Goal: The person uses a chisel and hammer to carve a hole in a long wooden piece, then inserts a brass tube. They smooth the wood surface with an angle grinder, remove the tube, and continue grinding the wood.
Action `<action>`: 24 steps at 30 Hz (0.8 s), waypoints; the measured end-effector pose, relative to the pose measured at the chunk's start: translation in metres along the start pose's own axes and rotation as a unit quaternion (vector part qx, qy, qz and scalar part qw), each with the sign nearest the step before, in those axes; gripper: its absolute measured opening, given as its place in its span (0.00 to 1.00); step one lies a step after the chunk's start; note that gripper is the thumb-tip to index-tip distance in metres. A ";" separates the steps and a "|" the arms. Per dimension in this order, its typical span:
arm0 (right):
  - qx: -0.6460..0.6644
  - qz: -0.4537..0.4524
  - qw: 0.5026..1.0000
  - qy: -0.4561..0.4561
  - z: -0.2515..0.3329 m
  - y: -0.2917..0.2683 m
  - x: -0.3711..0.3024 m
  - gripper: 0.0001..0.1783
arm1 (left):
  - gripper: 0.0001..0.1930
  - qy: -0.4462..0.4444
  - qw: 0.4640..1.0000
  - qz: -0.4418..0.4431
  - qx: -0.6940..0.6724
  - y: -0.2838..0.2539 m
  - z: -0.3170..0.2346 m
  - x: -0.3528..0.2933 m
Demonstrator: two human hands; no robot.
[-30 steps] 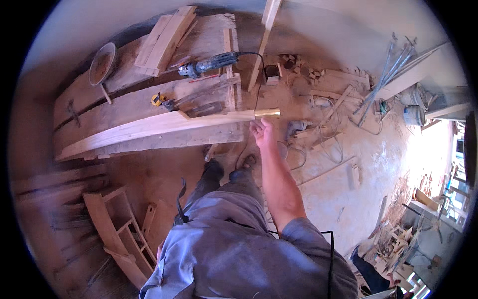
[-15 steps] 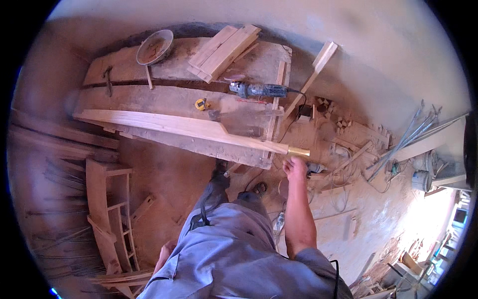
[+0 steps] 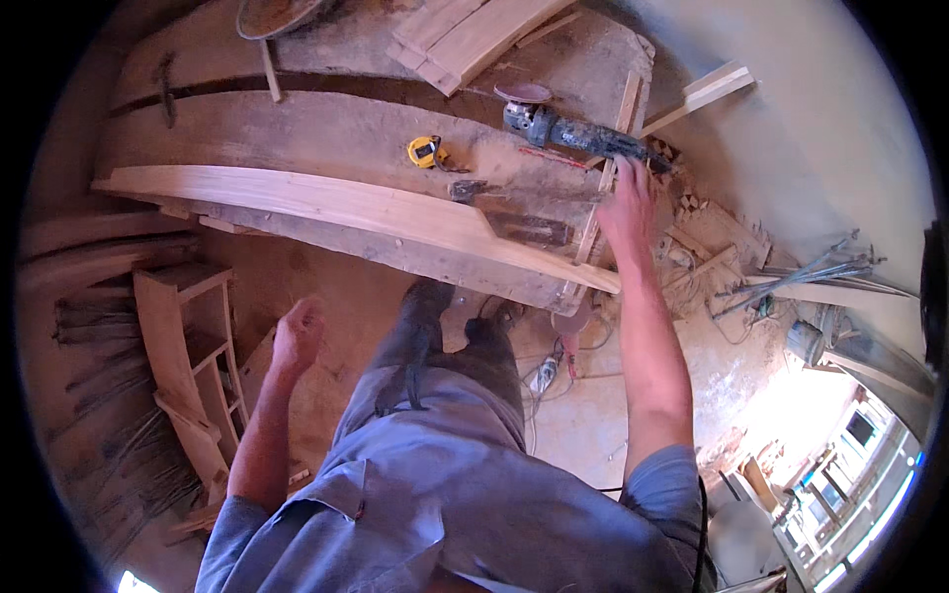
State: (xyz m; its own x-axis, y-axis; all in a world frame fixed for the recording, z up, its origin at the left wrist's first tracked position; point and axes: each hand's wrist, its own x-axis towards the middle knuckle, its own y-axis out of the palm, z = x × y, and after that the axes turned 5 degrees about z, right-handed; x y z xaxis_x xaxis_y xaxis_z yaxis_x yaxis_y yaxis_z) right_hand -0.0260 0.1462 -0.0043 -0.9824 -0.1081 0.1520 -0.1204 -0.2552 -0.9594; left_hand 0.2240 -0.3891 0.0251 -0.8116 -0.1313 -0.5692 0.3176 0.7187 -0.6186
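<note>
The right hand [image 3: 625, 203], fingers spread and holding nothing, reaches for the dark metal grinder [image 3: 583, 135] at the right edge of the wooden counter [image 3: 326, 133]. The left hand [image 3: 297, 334] hangs loosely curled, holding nothing. A careless grab might knock the grinder off.

My right hand [image 3: 625, 203] covers the angle grinder [image 3: 568, 128] handle's end; the round pan [image 3: 277, 14] runs off the top edge

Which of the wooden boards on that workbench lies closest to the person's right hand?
The long pale plank along the bench's near edge: its narrow end runs just below the right hand. The short stacked boards lie at the far edge.
</note>
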 end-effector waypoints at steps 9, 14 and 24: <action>-0.185 0.163 0.966 -0.078 0.009 0.061 0.094 0.33 | 0.18 -0.067 0.995 0.064 0.021 -0.019 0.056 0.025; -0.194 0.235 0.951 -0.054 0.015 0.050 0.110 0.27 | 0.19 -0.093 0.990 0.109 0.002 -0.014 0.070 0.037; -0.213 0.141 0.965 0.063 -0.025 -0.048 0.058 0.24 | 0.21 -0.059 0.994 0.087 0.013 -0.015 0.058 0.041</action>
State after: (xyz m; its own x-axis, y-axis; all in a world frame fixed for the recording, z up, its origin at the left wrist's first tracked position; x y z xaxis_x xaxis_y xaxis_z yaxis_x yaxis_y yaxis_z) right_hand -0.0803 0.1767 0.0446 -0.9909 0.0097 -0.1343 0.1337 0.1873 -0.9732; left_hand 0.2147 -0.4451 -0.0208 -0.6806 -0.0857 -0.7276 0.4622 0.7204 -0.5172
